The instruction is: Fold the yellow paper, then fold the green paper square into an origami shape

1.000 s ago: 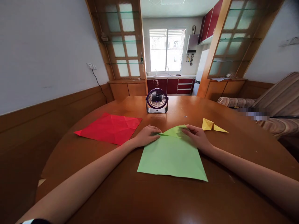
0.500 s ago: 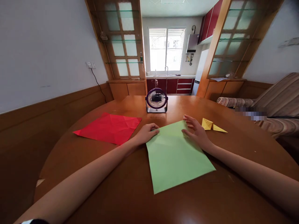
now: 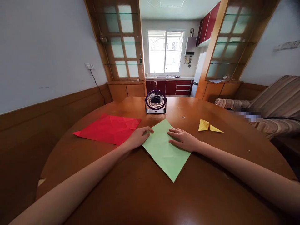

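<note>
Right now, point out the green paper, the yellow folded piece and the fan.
Green paper (image 3: 165,152), head view: middle of the sheet.
Yellow folded piece (image 3: 204,125), head view: its wider left part.
Fan (image 3: 155,100), head view: its round front.

Green sheet (image 3: 164,151) of matt smooth paper, red sheet (image 3: 110,127) of creased paper, table (image 3: 112,190) of glossy wood, sofa (image 3: 276,100) of striped cloth

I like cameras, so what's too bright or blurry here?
Head view: the window glares white, and the table shines by the fan. Head view: the green paper looks clear, but blocky squares cover a patch by the sofa.
</note>
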Demonstrator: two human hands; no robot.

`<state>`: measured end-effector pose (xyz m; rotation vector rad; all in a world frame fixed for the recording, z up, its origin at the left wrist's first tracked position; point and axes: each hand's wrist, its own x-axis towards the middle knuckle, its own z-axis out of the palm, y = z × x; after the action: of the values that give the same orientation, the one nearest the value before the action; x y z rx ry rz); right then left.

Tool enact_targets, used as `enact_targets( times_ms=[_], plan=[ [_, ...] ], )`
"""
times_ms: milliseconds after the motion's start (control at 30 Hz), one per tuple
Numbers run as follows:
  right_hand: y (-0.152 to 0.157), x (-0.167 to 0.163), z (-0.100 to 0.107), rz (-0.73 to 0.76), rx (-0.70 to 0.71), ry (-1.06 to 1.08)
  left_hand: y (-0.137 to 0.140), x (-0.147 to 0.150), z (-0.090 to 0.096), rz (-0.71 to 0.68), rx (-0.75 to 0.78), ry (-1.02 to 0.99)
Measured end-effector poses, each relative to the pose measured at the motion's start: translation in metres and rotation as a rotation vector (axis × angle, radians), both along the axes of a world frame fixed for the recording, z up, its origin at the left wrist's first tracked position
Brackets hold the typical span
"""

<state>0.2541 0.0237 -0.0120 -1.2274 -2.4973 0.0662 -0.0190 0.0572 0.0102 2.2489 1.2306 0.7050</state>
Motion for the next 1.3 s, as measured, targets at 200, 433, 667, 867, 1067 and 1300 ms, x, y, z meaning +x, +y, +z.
enact_targets(
  times_ms=[200, 433, 667, 867, 1067, 1300],
  plan=[
    [0.026, 0.009, 0.011, 0.201, -0.174, -0.065, 0.003, -0.009, 0.004, -0.096, -0.197, -0.041],
    [0.062, -0.003, 0.018, 0.265, -0.181, -0.133, 0.008, -0.014, -0.003, 0.036, -0.113, -0.05],
    [0.05, -0.021, 0.014, 0.19, 0.023, -0.073, 0.005, -0.014, -0.006, 0.149, 0.031, 0.042],
    [0.012, -0.005, 0.015, 0.22, -0.1, -0.07, 0.0, -0.012, -0.005, 0.222, 0.289, 0.44],
    [0.013, -0.005, 0.006, 0.19, -0.05, -0.024, -0.002, -0.013, -0.012, 0.111, 0.642, 0.514],
    [0.01, -0.007, -0.001, 0.227, 0.16, 0.033, -0.018, -0.003, -0.016, -0.17, 0.517, 0.424]
  ],
)
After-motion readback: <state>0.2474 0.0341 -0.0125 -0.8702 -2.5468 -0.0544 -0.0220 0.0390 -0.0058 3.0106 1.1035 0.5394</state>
